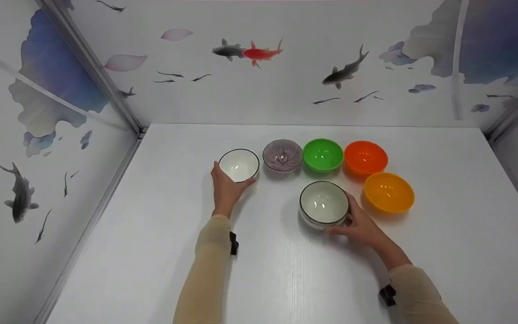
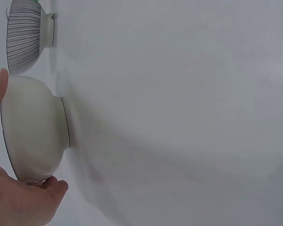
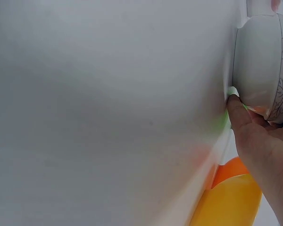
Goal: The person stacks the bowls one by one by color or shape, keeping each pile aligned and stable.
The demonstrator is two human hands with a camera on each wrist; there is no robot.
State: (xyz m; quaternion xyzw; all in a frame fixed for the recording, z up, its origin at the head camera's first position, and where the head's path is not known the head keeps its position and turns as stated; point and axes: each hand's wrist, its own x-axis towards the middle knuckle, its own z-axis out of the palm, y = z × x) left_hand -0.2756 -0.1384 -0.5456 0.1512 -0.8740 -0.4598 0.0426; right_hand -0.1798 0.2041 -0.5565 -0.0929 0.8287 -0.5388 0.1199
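The right wrist view crops the pale bowl [image 1: 324, 203] — the right hand [image 1: 363, 227] curls its fingers round it. The left hand [image 1: 226, 192] grips the white bowl [image 1: 241, 164].

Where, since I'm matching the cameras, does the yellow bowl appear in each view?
Head: the yellow bowl is right of centre, below and right of the red-orange bowl.
Left wrist: not in it.
Right wrist: at the bottom edge, right of centre, partly cut off.
Shared landmark: the white tabletop, in all three.
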